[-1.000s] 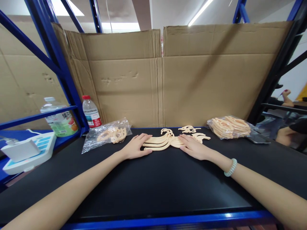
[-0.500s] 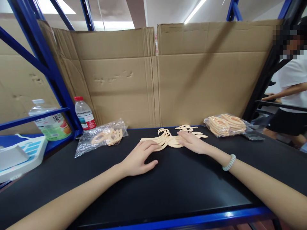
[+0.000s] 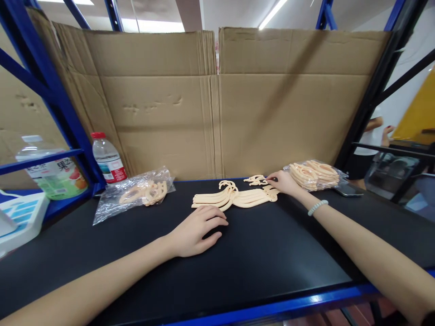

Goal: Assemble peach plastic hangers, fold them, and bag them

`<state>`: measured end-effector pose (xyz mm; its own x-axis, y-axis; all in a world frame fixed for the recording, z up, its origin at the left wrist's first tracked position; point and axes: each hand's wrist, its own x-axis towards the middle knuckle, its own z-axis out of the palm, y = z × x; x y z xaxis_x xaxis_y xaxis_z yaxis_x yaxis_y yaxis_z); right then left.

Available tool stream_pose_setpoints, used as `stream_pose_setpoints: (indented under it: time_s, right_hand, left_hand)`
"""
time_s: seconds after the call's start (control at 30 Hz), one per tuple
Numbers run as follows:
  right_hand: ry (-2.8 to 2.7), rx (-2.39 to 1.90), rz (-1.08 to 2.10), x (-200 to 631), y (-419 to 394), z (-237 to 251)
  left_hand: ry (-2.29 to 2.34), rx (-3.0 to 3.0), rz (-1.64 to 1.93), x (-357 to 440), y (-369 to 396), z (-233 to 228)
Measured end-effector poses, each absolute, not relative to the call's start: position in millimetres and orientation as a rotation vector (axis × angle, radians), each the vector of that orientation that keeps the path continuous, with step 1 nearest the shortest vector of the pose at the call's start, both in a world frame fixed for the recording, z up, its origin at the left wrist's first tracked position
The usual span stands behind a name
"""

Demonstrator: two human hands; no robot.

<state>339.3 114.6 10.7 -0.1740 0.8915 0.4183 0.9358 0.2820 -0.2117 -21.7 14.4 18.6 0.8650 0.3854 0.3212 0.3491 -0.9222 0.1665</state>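
A row of curved, cream-coloured flat pieces (image 3: pixel 253 198), wood-like, lies fanned out on the black table, with thin curled pieces (image 3: pixel 228 184) at its middle. My left hand (image 3: pixel 200 230) rests palm down just in front of the row's left half, fingers apart and nothing in them. Behind the row's right end, my right hand (image 3: pixel 284 182) has thumb and forefinger brought together at the edge of some small branching cream pieces (image 3: pixel 255 180). Whatever is between those fingertips is too small to make out.
On the right lie a clear bag of cream pieces (image 3: pixel 314 174) and a dark phone-like slab (image 3: pixel 349 190). Leftward are an open plastic bag (image 3: pixel 136 192), a red-capped bottle (image 3: pixel 108 158), a larger bottle (image 3: pixel 54 172) and a white-blue device (image 3: pixel 25 217). Cardboard (image 3: pixel 163 108) walls the back.
My right hand has moved right and back from the row to the small branching pieces, its fingers closing. My left hand has drawn slightly back off the row. The view has shifted a little.
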Motion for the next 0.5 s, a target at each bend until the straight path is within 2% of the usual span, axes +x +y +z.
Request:
stream_pose_setpoints:
  time_s: [0.3,0.5]
  right_hand:
    - [-2.258,-1.772,-0.098,323.3,142.4,17.5]
    - [-2.312,-1.726,-0.222,316.1,142.7,18.5]
  left_hand:
    - [0.538,3.048,0.438,-22.4,6.6,18.5]
    - [0.377,3.121,0.361,-13.6,-18.7,26.1]
